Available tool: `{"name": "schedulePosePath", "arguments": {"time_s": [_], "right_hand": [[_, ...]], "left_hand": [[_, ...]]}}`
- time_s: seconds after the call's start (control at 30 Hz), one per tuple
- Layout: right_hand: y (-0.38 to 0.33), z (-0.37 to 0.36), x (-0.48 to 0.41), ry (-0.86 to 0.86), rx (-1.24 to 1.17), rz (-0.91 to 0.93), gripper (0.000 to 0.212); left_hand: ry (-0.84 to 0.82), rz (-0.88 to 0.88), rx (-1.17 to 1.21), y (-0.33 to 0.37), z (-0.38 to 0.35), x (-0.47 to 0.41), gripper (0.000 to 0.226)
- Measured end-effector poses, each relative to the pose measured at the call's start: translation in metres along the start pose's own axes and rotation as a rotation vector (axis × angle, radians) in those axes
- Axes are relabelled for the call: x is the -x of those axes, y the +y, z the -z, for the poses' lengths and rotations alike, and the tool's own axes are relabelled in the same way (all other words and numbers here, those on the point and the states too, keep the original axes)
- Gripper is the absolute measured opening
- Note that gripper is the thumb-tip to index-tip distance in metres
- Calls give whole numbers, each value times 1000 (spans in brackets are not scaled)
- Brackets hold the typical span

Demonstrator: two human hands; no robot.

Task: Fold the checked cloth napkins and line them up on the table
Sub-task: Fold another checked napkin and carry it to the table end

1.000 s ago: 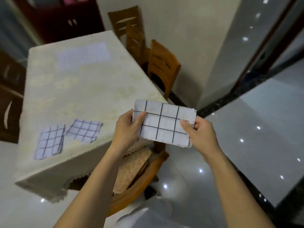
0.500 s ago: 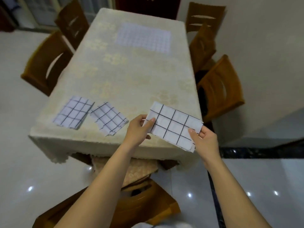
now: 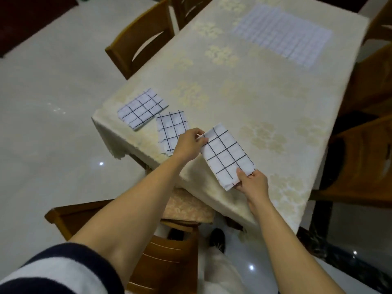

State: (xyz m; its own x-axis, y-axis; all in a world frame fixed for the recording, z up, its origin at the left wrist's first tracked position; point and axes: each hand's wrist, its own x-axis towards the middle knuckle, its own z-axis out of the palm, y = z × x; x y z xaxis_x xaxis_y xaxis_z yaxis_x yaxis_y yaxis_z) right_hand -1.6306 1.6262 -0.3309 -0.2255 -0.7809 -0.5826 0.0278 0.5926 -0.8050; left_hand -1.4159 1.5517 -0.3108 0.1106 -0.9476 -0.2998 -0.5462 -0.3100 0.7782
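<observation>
I hold a folded white napkin with black checks [image 3: 228,155] just above the near edge of the table [image 3: 265,98]. My left hand [image 3: 189,143] pinches its far corner, and my right hand [image 3: 251,183] grips its near end. Two other folded checked napkins lie on the table's near left corner: one napkin [image 3: 142,109] at the far left, a second napkin [image 3: 171,130] beside it, partly hidden by my left hand. A large unfolded checked cloth [image 3: 282,32] lies flat at the table's far end.
The table wears a cream tablecloth with a pale flower pattern. Wooden chairs stand around it: one chair [image 3: 144,37] at the left, two chairs [image 3: 364,162] at the right, and a cushioned chair [image 3: 169,240] under my arms. The floor is glossy pale tile.
My view has swung to the right side of the table. Both hands have carried the folded napkin down over the table's near edge, beside the second folded one.
</observation>
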Motion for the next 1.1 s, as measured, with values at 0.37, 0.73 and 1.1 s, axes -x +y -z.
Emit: {"name": "schedulePosePath", "arguments": {"time_s": [0.37,0.73,1.1], "right_hand": [[18,-4,-57,28,133,58,17],[-32,-24,-108,-43,507,273,32],[-35,-59,-136,-188,750,448,31]], "left_hand": [[-33,58,-317,-5,-22,-47,18],[52,292,-92,-52,-37,25,23],[-75,449,-150,-51,-40,41,34]]}}
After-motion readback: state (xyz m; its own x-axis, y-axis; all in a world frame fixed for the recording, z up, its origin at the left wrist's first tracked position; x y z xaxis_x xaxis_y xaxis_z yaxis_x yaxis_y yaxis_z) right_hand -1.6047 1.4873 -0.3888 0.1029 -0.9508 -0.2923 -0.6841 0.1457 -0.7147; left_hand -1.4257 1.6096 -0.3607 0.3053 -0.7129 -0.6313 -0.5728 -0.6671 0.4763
